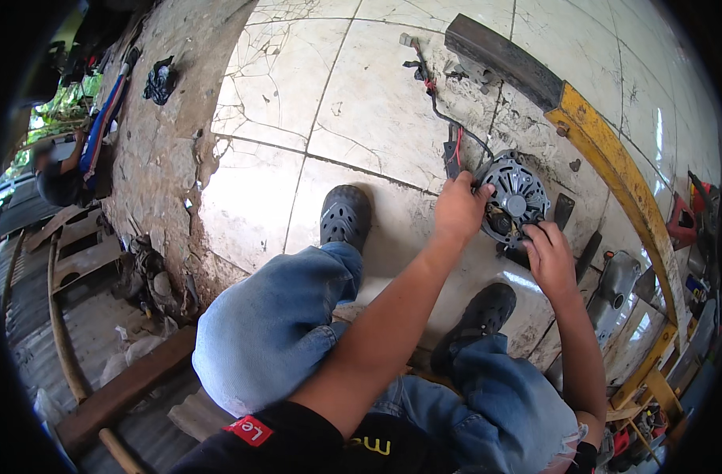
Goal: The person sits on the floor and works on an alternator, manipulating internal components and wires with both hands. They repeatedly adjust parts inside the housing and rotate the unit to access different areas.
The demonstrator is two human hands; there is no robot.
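My L hand (459,207) curls, arm fwd, thumb on alternator's (514,205) L rim; R hand (551,254)'s narrow at its lower R. Fingertips (529,231) part-hidden, can't tell if either's gripping.

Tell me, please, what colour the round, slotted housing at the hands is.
The housing is grey; it shows best in the head view.

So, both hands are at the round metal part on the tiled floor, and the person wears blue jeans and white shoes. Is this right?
Not quite: the shoes are dark, not white, as the head view shows. The left hand and right hand are at the round metal part on the tiled floor, and the jeans are blue.
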